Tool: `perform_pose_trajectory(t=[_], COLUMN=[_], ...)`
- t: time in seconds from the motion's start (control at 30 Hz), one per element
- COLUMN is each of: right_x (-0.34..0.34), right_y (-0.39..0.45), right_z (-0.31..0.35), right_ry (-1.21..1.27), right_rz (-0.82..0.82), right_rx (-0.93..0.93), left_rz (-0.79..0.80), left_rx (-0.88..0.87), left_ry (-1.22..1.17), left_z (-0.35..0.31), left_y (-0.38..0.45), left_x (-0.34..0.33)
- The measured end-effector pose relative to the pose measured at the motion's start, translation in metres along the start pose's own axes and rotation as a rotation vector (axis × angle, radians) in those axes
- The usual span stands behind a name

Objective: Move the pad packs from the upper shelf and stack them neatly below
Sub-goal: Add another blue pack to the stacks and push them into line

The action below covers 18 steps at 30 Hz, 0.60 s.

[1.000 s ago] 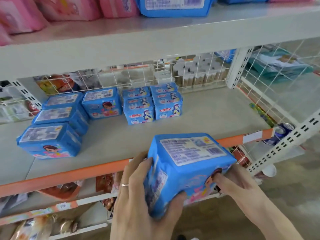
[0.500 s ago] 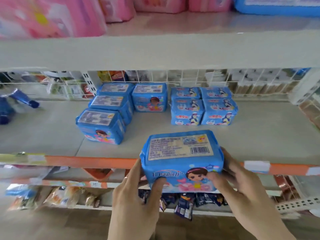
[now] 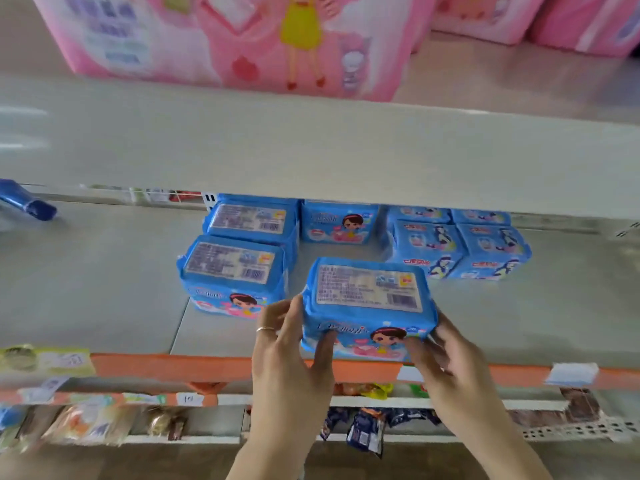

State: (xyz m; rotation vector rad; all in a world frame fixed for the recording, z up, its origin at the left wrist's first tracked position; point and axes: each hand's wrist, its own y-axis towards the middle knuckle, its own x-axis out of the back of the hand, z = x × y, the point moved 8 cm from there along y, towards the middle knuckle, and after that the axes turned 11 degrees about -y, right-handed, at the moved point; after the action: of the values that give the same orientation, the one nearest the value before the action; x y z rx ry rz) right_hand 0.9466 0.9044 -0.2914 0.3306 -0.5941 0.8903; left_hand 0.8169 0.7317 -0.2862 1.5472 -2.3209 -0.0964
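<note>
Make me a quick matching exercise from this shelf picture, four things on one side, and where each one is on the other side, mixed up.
Things:
1. held blue pack
2. big pink pack
3. orange strip
4. dark snack packets

Places:
A. on the upper shelf
B. along the lower shelf's front edge
C. between both hands, at the lower shelf's front
D. on the rack beneath the lower shelf

Pairs: 1-C, 2-A, 3-B, 4-D
</note>
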Motion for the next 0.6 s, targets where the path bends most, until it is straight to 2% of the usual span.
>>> perform_pose_trajectory(t=[0.1, 0.3, 0.47, 0.6], right_x=[-0.007, -0.016, -0.014, -0.017], right_y=[0.005, 0.011, 0.029, 0.052], right_z=[-0.006, -0.002, -0.005, -0.011], right_ry=[-0.006, -0.031, -0.043, -0.003], right_rz=[-0.042, -0.11, -0.126, -0.149], right_rx=[-0.059, -0.057, -0.048, -0.034], left_rz=[0.077, 0.105, 0.08, 0.001], left_rx=[-0.006, 0.05, 0.047, 0.04], left_ry=[0.001, 0.009, 0.068, 0.086], left_z=[0.007, 0.019, 0.02, 0.017], left_y=[0.013, 0.025, 0.037, 0.044], left_x=[-0.004, -0.007, -0.012, -0.015])
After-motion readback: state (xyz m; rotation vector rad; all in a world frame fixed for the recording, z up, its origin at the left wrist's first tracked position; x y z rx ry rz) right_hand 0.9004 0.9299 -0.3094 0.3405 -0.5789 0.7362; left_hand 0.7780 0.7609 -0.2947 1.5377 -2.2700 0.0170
